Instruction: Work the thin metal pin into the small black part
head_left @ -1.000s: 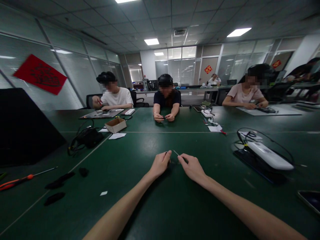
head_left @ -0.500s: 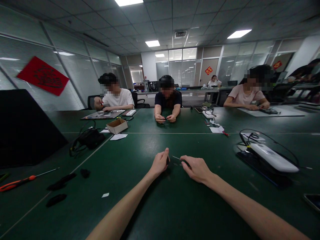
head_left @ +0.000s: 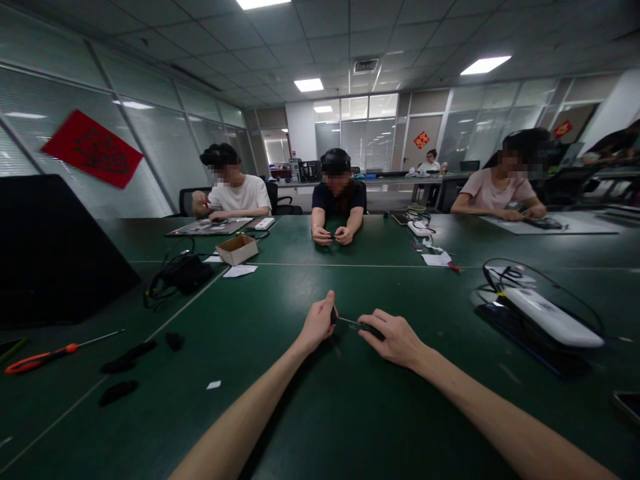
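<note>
Slim hand tool [head_left: 361,324] with a bare metal shaft and a dark grip spans the gap between the person's hands, just above the green table [head_left: 125,433], its tip pointing at a small dark part [head_left: 333,316]. Whether the tip touches that part, I cannot tell. The left hand [head_left: 317,325] stands nearly on edge, mostly closed, pinching the dark part at its fingertips. The right hand [head_left: 393,338] lies flatter, palm down, its fingers closed on the tool's grip. Both forearms angle in from the bottom corners, bringing the wrists fairly close together.

To the right lies a white oblong device [head_left: 553,319] on a dark slab [head_left: 530,347], with a black cable [head_left: 543,273] looping behind it. To the left are an orange-handled screwdriver [head_left: 43,357], black foam strips [head_left: 119,393] and a paper scrap [head_left: 213,385]. Farther off, a cardboard box [head_left: 237,250] sits near a black bag [head_left: 180,275] tangled with cords. Across the table, a co-worker in a dark shirt [head_left: 339,199] bends both hands together over something small.
</note>
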`<state>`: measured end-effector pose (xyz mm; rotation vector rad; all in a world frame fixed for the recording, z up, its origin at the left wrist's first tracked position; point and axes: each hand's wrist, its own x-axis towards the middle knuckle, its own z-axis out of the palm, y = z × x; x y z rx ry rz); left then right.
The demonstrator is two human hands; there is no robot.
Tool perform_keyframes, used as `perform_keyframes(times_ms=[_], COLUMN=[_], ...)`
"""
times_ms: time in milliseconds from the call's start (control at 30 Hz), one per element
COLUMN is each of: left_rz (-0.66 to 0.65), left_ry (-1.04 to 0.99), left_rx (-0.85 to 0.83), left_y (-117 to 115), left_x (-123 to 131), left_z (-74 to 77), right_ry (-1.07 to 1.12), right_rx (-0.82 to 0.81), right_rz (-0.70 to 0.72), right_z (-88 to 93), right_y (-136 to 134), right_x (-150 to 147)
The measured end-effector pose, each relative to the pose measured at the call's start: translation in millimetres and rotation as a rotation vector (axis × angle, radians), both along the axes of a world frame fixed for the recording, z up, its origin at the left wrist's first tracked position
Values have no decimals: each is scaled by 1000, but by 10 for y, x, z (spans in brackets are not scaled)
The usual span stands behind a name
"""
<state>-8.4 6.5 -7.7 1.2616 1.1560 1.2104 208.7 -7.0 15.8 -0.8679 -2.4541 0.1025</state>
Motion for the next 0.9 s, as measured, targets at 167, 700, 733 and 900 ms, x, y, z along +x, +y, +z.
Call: perform_keyframes(times_ms=[167, 700, 733, 900], left_rz=[18, -37, -52, -69], left_ry=[2, 94, 89, 90], left_rx=[-1, 30, 23, -2], left_y=[-4, -37, -41, -48], left_x=[6, 22, 22, 19], left_z=[9, 51, 59, 84], right_ry=[0, -144, -151, -147], right_rx=[-27, -16, -21, -51], right_rz=[-2, 73, 75, 74], right_z=[9, 401, 437, 541], right_y=[-6, -68, -65, -12], right_x=[14, 12, 16, 80])
